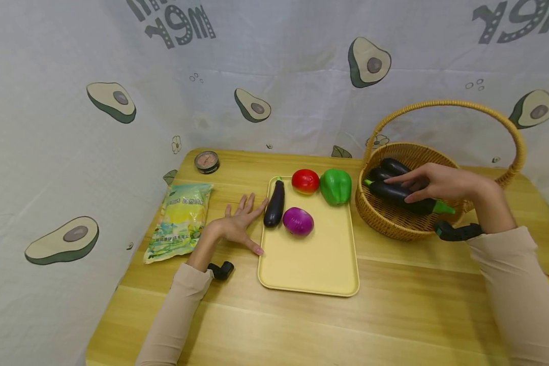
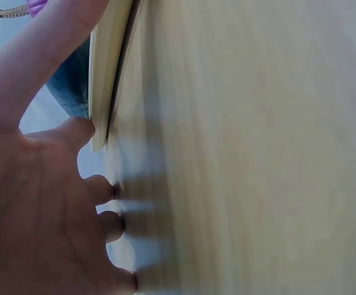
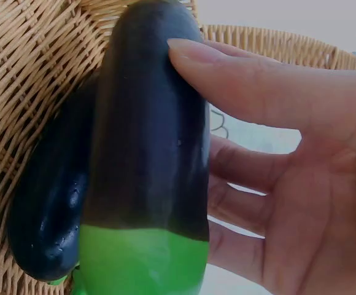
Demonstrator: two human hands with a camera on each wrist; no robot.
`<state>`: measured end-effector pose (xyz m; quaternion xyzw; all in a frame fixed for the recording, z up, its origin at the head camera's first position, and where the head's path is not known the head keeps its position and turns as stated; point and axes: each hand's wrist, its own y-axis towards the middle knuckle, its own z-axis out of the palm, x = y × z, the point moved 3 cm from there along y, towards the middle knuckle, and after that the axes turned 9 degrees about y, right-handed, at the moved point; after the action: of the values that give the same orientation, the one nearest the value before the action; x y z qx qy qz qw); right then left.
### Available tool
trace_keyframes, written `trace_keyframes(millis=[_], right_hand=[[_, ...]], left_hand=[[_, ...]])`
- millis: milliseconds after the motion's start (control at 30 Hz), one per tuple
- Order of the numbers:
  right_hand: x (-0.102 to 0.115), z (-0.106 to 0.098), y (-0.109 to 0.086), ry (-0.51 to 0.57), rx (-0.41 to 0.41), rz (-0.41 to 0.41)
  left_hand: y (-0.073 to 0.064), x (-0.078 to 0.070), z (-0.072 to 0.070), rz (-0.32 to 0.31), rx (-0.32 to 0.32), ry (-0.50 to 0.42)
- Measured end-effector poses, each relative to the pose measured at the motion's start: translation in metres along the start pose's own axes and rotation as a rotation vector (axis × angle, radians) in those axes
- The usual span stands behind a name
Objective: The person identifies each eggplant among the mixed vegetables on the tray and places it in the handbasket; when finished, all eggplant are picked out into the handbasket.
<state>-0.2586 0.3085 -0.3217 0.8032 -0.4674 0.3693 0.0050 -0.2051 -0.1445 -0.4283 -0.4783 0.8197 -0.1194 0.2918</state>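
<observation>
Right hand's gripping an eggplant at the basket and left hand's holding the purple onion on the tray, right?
Not quite: the head view shows the left hand spread at the left edge of the tray, not holding the purple onion. The right hand grips an eggplant at the basket.

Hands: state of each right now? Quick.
Left hand: open, fingers spread, at the edge of the yellow tray.
Right hand: holding an eggplant between thumb and fingers.
</observation>
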Motion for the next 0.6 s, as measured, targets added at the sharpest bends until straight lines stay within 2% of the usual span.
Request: trace_keyframes(millis=[300,600], right_hand=[[-0.013,0.000,0.010,0.015,0.045,-0.015],[-0.021,0.004,0.020,0.077,0.126,0.016]], left_hand=[[0.001,0.001,0.001,0.003,-0.001,-0.008],[0.002,0.001,0.001,0.006,-0.003,-0.003]])
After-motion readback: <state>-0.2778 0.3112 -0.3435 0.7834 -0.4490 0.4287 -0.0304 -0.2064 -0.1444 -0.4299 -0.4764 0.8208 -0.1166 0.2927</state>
